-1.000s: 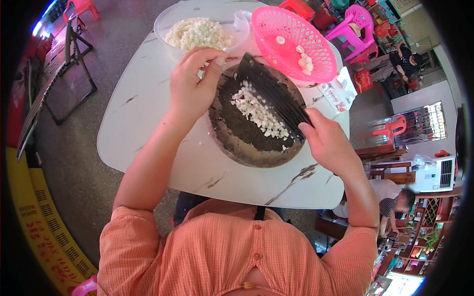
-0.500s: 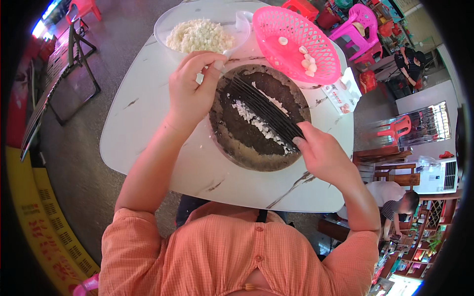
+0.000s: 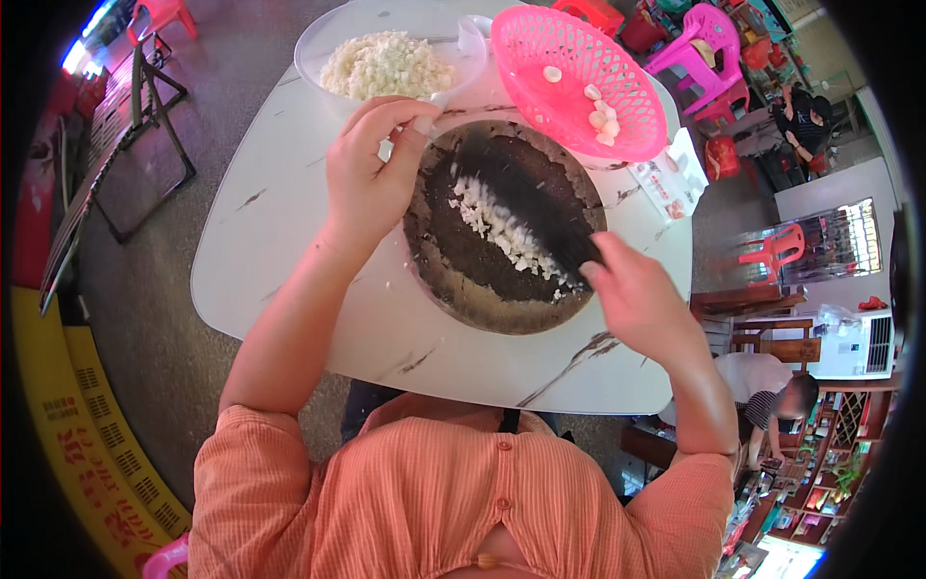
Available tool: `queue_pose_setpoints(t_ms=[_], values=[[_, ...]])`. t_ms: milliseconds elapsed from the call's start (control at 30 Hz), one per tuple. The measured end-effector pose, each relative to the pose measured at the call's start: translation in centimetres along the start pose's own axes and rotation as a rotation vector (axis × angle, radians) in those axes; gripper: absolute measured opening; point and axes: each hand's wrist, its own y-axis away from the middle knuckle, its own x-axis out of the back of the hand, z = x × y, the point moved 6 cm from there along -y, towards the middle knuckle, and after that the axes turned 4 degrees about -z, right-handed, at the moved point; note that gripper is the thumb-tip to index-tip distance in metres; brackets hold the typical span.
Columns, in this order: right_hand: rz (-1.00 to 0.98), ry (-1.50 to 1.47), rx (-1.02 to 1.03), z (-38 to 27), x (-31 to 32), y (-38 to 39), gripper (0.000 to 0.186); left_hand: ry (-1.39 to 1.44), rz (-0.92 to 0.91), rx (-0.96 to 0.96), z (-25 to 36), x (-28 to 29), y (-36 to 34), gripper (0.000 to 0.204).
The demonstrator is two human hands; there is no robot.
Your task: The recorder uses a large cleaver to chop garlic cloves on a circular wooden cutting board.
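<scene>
My right hand (image 3: 641, 299) grips a dark knife (image 3: 526, 198), its blade blurred by motion and lying diagonally over the round wooden chopping block (image 3: 482, 304). Beside the blade runs a line of chopped white garlic (image 3: 502, 227). My left hand (image 3: 376, 169) hovers at the block's far left edge, close to the clear plastic bowl's rim. Its thumb and fingers are pinched together; whatever may be between them is hidden. Minced garlic (image 3: 386, 68) is heaped in the clear bowl (image 3: 313, 82). Several whole cloves (image 3: 604, 121) lie in a pink plastic basket (image 3: 540, 48) at the far right.
Everything stands on a white marbled table (image 3: 280, 232). A small white printed packet (image 3: 670, 183) lies right of the basket. Beyond the table are a pink chair (image 3: 709, 53), a folding lounger (image 3: 106, 164) at left, and two people farther off at right.
The knife has shifted slightly and now blurs with motion, and more of the chopped garlic shows beside it. My left hand stays almost in place.
</scene>
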Motion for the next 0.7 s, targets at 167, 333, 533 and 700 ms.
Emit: queue_pose_setpoints(t_ms=[167, 333, 533, 700], values=[[-0.013, 0.05, 0.095, -0.4, 0.6, -0.2, 0.023, -0.021, -0.04, 0.06, -0.3, -0.2, 0.5, 0.009], [-0.017, 0.048, 0.037, -0.2, -0.4, 0.3, 0.021, -0.032, -0.007, 0.017, 0.0, -0.3, 0.3, 0.009], [-0.02, -0.001, 0.038, -1.0, 0.4, 0.3, 0.021, -0.037, -0.01, 0.01, -0.2, -0.2, 0.4, 0.009], [-0.042, 0.081, 0.063, -0.6, 0.3, -0.1, 0.022, -0.065, -0.023, 0.034, -0.3, -0.3, 0.3, 0.009]])
